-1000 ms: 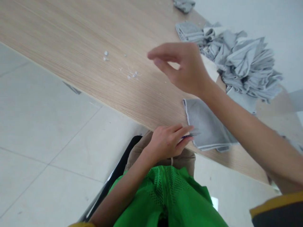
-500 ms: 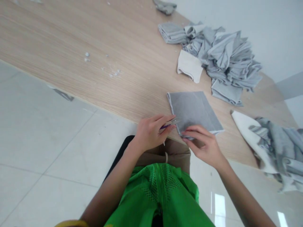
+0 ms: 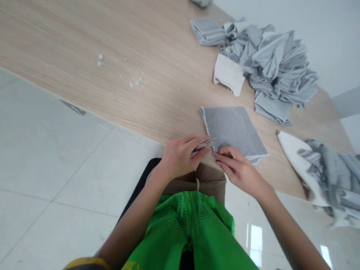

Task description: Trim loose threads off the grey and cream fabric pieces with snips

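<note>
Partly hidden, snips [image 3: 210, 142] sit gripped by left fingers [image 3: 198, 141], while right fingers [image 3: 231, 161] pinch the gray cloth [image 3: 233, 125]

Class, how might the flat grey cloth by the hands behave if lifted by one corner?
The grey cloth would probably droop, as the similar ones in the heap crumple softly. It looks thin, so likely light. Lying flat on the table, it seems unlikely to roll, though a push might wrinkle it.

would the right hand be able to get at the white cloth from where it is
Probably yes: the right hand is by the near corner of the grey cloth, and the white cloth lies just beyond, with nothing on top of it.
</note>
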`<state>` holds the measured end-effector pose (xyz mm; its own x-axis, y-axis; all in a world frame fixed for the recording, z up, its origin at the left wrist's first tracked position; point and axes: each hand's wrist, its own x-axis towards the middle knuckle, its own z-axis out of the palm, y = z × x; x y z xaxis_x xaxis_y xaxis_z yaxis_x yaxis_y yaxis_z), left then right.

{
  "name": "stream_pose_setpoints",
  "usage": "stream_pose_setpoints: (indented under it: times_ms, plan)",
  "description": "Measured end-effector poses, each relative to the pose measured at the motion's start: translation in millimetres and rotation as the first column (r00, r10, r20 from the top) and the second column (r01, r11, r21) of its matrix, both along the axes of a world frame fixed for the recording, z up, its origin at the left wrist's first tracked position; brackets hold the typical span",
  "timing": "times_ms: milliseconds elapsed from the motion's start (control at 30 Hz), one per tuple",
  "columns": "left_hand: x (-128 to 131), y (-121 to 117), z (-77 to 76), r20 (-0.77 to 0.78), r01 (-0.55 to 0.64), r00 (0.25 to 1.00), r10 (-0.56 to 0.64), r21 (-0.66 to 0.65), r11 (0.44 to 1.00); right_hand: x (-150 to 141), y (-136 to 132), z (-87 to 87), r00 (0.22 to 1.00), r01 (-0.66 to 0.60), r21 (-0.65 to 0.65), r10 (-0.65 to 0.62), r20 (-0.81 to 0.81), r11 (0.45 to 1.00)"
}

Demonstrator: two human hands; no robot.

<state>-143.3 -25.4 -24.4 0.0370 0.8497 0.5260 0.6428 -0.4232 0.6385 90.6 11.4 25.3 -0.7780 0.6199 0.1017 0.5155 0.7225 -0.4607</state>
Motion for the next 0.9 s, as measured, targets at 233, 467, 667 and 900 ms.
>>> stream_pose_setpoints:
  times_ms: [233,467,667,900]
  plan:
    - [-0.2,-0.6,-0.8,0.006,0.013,1.0,-0.013,0.005,1.0,-3.2,-2.2,-4.8,1.0,0.015,0.154,-0.012,-0.022,0.988]
    - [-1.0,-0.9,2.8,-0.009,0.005,1.0,-0.005,0.025,1.0,-5.6,-1.7,-5.5,0.98,0.108,0.059,-0.097,-0.171,0.992]
    - [-0.6,-1.3,4.3,0.001,0.016,1.0,-0.016,-0.012,1.0,-4.1,-1.1,-4.8,0.952,0.209,-0.147,-0.236,-0.195,0.967]
    - [2.7,1.2,9.8,-0.064,0.025,0.997,-0.031,-0.086,0.996,-3.3,0.6,-9.9,0.932,0.206,-0.183,-0.249,-0.263,0.961]
